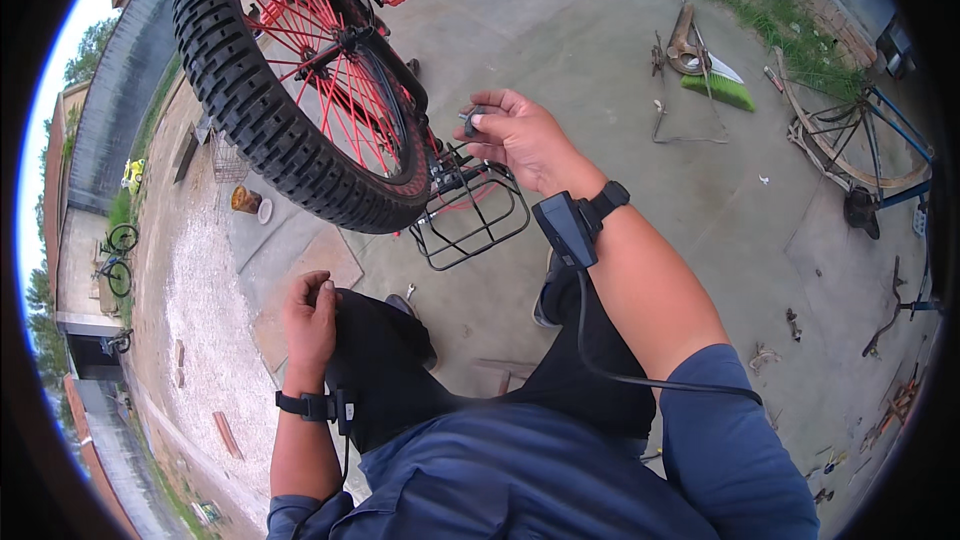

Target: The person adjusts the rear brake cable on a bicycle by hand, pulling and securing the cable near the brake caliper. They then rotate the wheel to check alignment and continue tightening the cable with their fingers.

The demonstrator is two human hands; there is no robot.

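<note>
My right hand (520, 137) is raised beside the bicycle, pinching a small dark rounded part (471, 123) between thumb and fingers; its exact kind is unclear. In front of me at the upper left is the bicycle's wheel, with a thick knobbly black tyre (235, 90) and red spokes (330, 90). A black wire rack (470, 223) sits low behind the wheel, below my right hand. My left hand (308, 318) rests near my left knee, its fingers curled and the thumb pressed against them. Whatever it may hold is hidden.
A green-bristled broom (720, 90) lies on the concrete at the upper right. Farther right is another bicycle frame with a bare wheel (850, 140). A wrench (410, 292) lies by my left foot. A rusty can (245, 200) stands left of the tyre. Scattered metal parts (793, 325) lie at right.
</note>
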